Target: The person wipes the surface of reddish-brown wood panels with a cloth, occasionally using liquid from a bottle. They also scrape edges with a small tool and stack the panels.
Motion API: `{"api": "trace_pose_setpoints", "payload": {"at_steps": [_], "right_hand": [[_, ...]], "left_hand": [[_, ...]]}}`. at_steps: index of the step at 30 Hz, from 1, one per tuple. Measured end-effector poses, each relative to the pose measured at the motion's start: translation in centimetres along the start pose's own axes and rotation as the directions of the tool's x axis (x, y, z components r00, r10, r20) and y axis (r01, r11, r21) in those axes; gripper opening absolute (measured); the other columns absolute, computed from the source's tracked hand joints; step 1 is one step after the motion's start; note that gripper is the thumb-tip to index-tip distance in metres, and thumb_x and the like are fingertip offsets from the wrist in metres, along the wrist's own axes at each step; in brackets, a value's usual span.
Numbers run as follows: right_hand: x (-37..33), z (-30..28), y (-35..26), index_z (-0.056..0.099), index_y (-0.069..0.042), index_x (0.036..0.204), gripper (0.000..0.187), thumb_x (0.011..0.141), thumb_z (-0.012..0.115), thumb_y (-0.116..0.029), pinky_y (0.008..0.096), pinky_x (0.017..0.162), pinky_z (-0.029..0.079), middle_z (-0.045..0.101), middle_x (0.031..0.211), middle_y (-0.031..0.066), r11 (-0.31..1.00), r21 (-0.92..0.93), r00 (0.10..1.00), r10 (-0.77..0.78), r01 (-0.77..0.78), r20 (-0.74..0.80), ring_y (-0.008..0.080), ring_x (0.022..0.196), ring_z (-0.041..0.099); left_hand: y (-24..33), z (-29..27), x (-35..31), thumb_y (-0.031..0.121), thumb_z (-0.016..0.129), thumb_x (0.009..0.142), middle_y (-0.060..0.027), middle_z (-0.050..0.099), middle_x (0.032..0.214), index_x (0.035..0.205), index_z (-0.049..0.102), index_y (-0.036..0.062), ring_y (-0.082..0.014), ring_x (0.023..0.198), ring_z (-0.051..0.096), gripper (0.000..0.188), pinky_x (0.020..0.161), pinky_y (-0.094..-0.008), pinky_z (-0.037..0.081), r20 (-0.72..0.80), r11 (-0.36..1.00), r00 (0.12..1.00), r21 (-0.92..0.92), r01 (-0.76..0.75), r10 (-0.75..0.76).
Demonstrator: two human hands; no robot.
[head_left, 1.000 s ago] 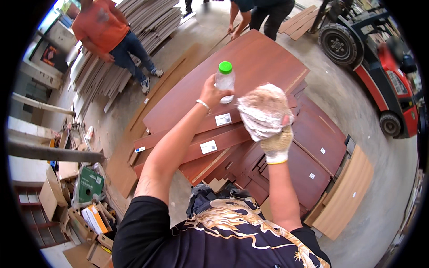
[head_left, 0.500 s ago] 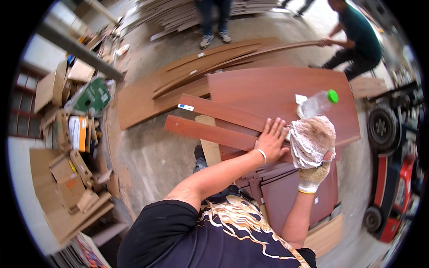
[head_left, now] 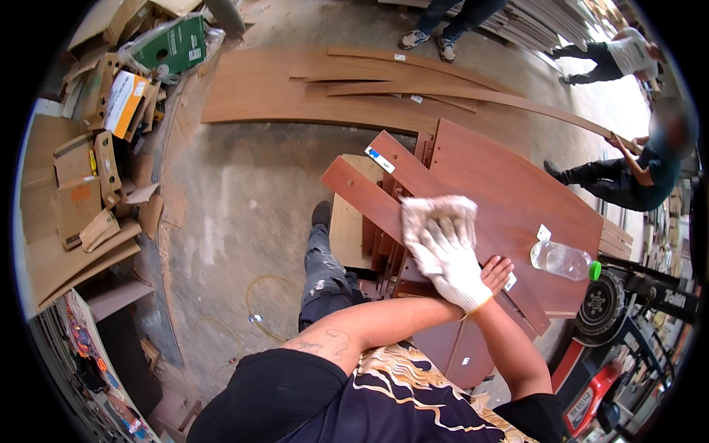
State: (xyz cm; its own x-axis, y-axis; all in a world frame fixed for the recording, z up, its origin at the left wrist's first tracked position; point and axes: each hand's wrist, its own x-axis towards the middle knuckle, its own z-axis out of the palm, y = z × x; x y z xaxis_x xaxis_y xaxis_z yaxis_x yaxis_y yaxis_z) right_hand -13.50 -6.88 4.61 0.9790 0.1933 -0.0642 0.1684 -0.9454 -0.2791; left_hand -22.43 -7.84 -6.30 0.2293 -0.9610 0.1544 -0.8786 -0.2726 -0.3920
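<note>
My right hand (head_left: 452, 258), in a whitish knit work glove, presses a stained, folded white rag (head_left: 422, 213) onto a narrow reddish-brown board (head_left: 360, 196). Another narrow board (head_left: 415, 176) with a blue-and-white label lies beside it. My bare left hand (head_left: 496, 275) rests flat on the boards with fingers stretched, its forearm crossing the right one. Part of the left hand is hidden behind the right wrist. Beneath these boards is a wide reddish-brown panel (head_left: 509, 184), and a clear bottle (head_left: 555, 258) with a green cap lies on its right side.
Long brown boards (head_left: 258, 85) lie on the floor beyond. At right, a person (head_left: 641, 173) holds the end of one long board. Flattened cardboard (head_left: 77, 192) piles up at left. A red and black wheeled vehicle (head_left: 594, 391) stands at lower right. Other people stand farther back.
My right hand has brought the rag left and down onto the narrow board. My left hand now lies under the right wrist. The view has turned, and the bottle appears farther right and lower.
</note>
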Motion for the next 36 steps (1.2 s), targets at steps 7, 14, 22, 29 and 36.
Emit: {"api": "trace_pose_setpoints", "payload": {"at_steps": [7, 14, 22, 29, 36], "right_hand": [[6.8, -0.6, -1.1, 0.065, -0.006, 0.135, 0.05, 0.087, 0.063, -0.019, 0.0601, 0.122, 0.03, 0.06, 0.143, 0.0224, 0.993, 0.093, 0.996, -0.064, 0.07, -0.061, 0.0446, 0.14, 0.049], [7.1, 0.5, -1.9, 0.065, -0.002, 0.136, 0.052, 0.085, 0.065, -0.017, 0.0626, 0.125, 0.025, 0.055, 0.151, 0.0233, 0.997, 0.056, 0.992, -0.044, 0.051, -0.114, 0.0474, 0.145, 0.045], [13.2, -0.7, -4.9, 0.073, -0.005, 0.117, 0.034, 0.087, 0.065, -0.018, 0.0569, 0.124, 0.03, 0.066, 0.133, 0.0181, 0.97, 0.183, 0.985, -0.146, 0.161, -0.094, 0.0398, 0.137, 0.053], [21.7, 3.9, -7.9, 0.069, -0.005, 0.125, 0.042, 0.086, 0.059, -0.014, 0.0494, 0.124, 0.033, 0.062, 0.141, 0.0135, 0.943, 0.197, 0.952, -0.228, 0.268, -0.205, 0.0347, 0.142, 0.049], [1.9, -2.2, -0.9, 0.072, -0.008, 0.126, 0.05, 0.078, 0.069, -0.02, 0.0595, 0.125, 0.027, 0.066, 0.137, 0.0164, 0.973, 0.219, 0.972, -0.123, 0.078, 0.201, 0.0412, 0.143, 0.05]], "left_hand": [[-3.8, -0.6, -0.5, 0.039, 0.031, 0.105, -0.0216, 0.023, 0.172, 0.161, 0.031, -0.0038, -0.0439, 0.16, 0.017, 0.07, 0.13, -0.0645, 0.014, -0.142, 0.863, 0.987, -0.486, -0.137, 0.076], [-2.3, -1.0, -0.2, 0.032, 0.032, 0.106, -0.0248, 0.025, 0.171, 0.158, 0.036, -0.0064, -0.0462, 0.158, 0.021, 0.064, 0.13, -0.0642, 0.017, -0.177, 0.833, 0.981, -0.528, -0.167, 0.084], [-2.1, -0.8, -0.2, 0.038, 0.032, 0.107, -0.0286, 0.025, 0.17, 0.16, 0.035, -0.0057, -0.0492, 0.158, 0.02, 0.069, 0.129, -0.0663, 0.016, -0.172, 0.803, 0.977, -0.561, -0.2, 0.123], [-4.5, -2.1, -1.0, 0.038, 0.033, 0.105, -0.029, 0.027, 0.169, 0.159, 0.036, -0.0072, -0.0499, 0.158, 0.02, 0.07, 0.129, -0.0656, 0.016, -0.201, 0.784, 0.975, -0.588, -0.2, 0.098], [-3.0, -1.4, 0.2, 0.035, 0.038, 0.104, -0.0233, 0.024, 0.172, 0.159, 0.033, -0.0067, -0.0434, 0.16, 0.018, 0.069, 0.131, -0.062, 0.016, -0.074, 0.812, 0.996, -0.577, -0.089, 0.057]]}}
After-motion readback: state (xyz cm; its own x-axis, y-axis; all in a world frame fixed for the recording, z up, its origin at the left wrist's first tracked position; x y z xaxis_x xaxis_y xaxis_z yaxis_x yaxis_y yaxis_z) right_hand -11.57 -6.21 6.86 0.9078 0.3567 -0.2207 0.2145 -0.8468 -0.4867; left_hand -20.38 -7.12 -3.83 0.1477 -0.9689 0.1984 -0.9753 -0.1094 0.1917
